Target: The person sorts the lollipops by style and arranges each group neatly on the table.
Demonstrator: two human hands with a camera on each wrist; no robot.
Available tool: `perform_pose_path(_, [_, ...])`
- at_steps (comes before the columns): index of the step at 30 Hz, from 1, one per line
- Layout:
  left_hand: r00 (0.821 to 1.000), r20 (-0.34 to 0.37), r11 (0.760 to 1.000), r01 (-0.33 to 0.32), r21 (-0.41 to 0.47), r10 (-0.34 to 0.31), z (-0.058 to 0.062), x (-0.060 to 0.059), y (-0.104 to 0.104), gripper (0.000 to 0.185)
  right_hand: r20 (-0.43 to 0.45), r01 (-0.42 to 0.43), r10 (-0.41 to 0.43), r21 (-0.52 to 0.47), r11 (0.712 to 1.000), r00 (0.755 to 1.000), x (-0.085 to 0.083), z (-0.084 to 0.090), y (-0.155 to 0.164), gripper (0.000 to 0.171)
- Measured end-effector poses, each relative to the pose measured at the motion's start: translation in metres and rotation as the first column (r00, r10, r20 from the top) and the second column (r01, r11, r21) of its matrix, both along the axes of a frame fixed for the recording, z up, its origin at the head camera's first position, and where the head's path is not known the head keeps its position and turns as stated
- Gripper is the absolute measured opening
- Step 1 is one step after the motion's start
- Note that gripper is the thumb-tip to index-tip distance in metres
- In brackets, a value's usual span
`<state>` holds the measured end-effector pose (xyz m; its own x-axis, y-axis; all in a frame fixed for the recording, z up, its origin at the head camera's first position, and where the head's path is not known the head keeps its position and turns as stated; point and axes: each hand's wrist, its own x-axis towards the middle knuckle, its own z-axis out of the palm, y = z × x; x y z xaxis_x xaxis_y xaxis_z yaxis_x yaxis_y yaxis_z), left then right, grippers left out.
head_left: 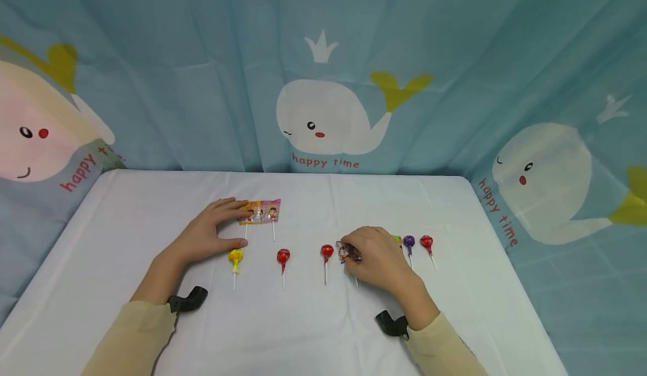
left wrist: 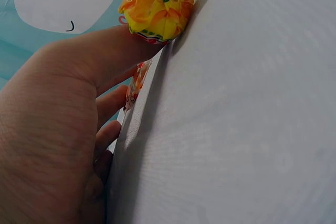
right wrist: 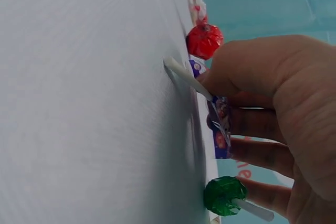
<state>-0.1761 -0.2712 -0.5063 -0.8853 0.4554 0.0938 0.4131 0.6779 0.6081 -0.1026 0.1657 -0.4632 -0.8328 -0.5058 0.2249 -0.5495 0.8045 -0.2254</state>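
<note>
Currently, lollipops are handled on a white-clothed table (head_left: 323, 331).
A crinkly purple-wrapped lollipop (head_left: 349, 252) is pinched in the right hand (head_left: 376, 258), its white stick pointing back toward the person, just right of a red lollipop (head_left: 327, 250). The left hand (head_left: 207, 232) lies relaxed; fingertips touch flat pink packets (head_left: 260, 212), thumb meets the yellow lollipop (left wrist: 157, 6).

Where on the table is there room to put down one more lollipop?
The white table is bare along the back edge by the whale curtain, at the far left past the left hand, and in front between the two sleeves. The middle row is crowded: yellow lollipop, red lollipops, the right hand and purple lollipop.
</note>
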Motion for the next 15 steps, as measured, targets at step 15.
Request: perform_pose_path(15, [1.0, 0.001, 1.0, 0.008, 0.004, -0.008, -0.0004, 0.0015, 0.0001, 0.071, 0.008, -0.026, 0.025, 0.023, 0.999, 1.0, -0.0053, 0.0052, -0.0017, 0.03])
